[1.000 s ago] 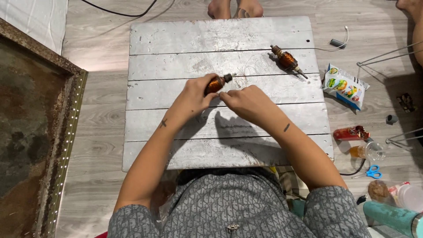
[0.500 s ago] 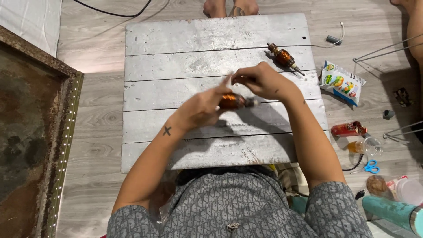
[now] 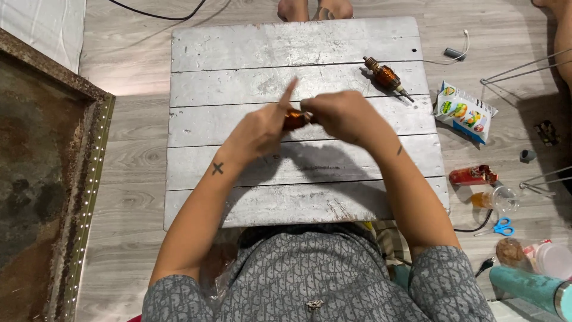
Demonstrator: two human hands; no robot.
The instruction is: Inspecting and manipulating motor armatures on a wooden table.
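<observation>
- Counter (image 3: pixel 238 48): low board of pale grey planks on a wood floor, seen from above.
- Armature (image 3: pixel 294 118): small copper-wound motor part, held just above the counter's centre, between both hands; mostly hidden by them.
- Left hand (image 3: pixel 262 126): at 9 o'clock of the armature, closed on its left end, index finger raised toward 12 o'clock.
- Right hand (image 3: pixel 339 114): at 3 o'clock of the armature, fingers curled and pressed together around its right end; what the fingertips do there cannot be told.
- Second armature (image 3: pixel 386 77): same kind, shaft showing, lying loose on the counter at 2 o'clock, well apart from the hands.
- Snack bag (image 3: pixel 465 111): on the floor just off the counter's right edge, 3 o'clock.
- Scissors (image 3: pixel 503 226): blue handles, floor at 4 o'clock, near a clear cup and a red packet.
- Frame (image 3: pixel 71 179): rusty, studded edge, floor at 9 o'clock.
- Progress, as a judgement: one piece is in work in hand, the other lies set aside; whether either is finished does not show.
</observation>
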